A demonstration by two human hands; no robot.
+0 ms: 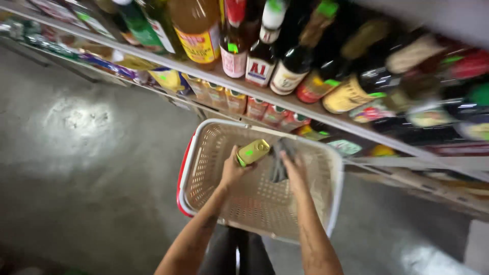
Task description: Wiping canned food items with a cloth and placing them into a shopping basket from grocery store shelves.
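A beige perforated shopping basket point(214, 153) with a white rim and red side hangs below me over the floor. My left hand point(233, 169) holds a small flat gold tin point(253, 152) with a green sticker over the basket's inside. My right hand point(294, 170) grips the basket's dark grey handles point(279, 162) at the middle. The basket looks empty apart from the tin held above it.
A long shop shelf point(285, 99) runs from upper left to right, lined with sauce bottles point(260, 56) above and small cans and packets point(224, 97) on the lower level. Grey polished concrete floor point(76, 153) lies to the left, with light glare.
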